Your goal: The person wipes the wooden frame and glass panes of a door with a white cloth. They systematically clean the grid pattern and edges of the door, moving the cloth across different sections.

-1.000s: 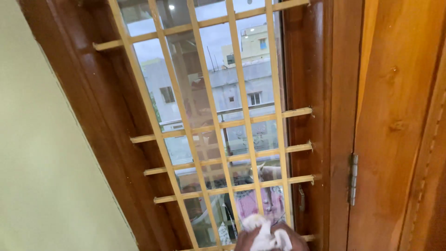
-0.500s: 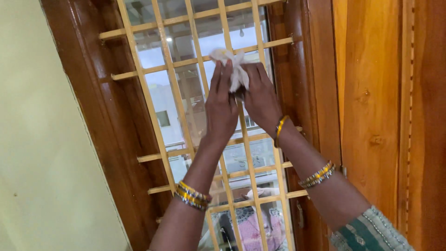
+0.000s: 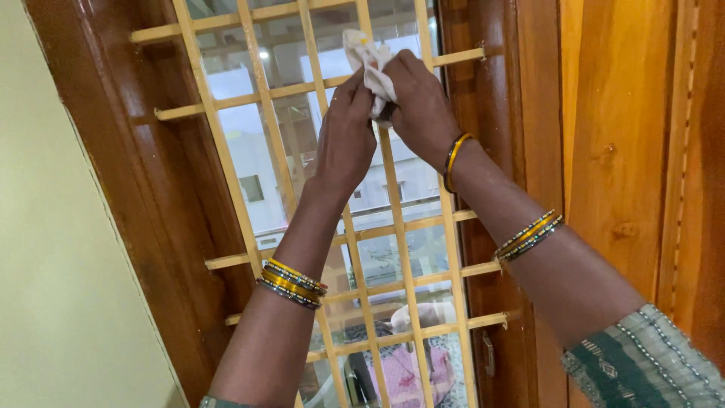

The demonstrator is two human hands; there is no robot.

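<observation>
I see left hand (image 3: 346,136) raised high, forearm stacked with gold and dark bangles (image 3: 291,282), fingers (image 3: 355,87) pinching lower edge of white cloth (image 3: 368,64). Cloth crumpled, soft, pressed against vertical bar of pale yellow window grille (image 3: 260,136), near top. Right hand (image 3: 419,106) beside it, fingers curled over cloth, gripping. Glossy reddish-brown wooden frame (image 3: 491,151) at right.
</observation>
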